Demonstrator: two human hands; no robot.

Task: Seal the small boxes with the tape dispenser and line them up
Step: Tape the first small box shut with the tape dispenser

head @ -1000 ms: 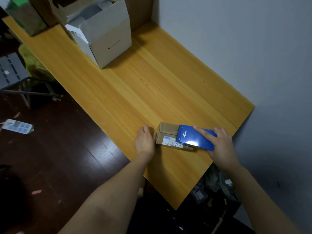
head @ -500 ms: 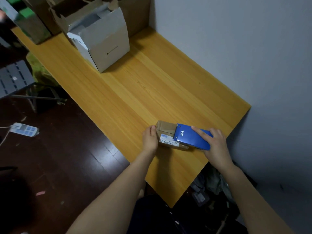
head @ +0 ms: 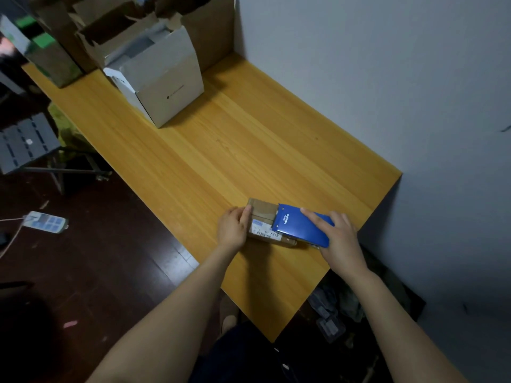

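**Dispenser creeps along the box top, one box in hand**

The right hand [head: 341, 239] grips the blue tape dispenser [head: 300, 226] from behind. Its forefinger lies straight along the top and the other fingers wrap the far edge. Compared with a second ago, the dispenser's front edge sits slightly nearer the left hand [head: 232, 228], so the taping stroke seems to be running along the seam, not yet finished.

The left hand has closed in. It now holds the end of the small box [head: 264, 217], thumb on the top edge and fingers curled against the end face, bracing it against the push.

The box lies flat near the table's [head: 249, 150] near right corner, half under the dispenser. It is plain brown cardboard, low and oblong, with a white printed label [head: 266, 232] on its near side. The dispenser is a smooth, glossy, slab-like shell. The table is pale, straight-grained wood veneer. Well apart at the far end stand an open white carton [head: 163, 78] and brown cartons [head: 210, 29]. No other small box shows, so the lining up has not begun.
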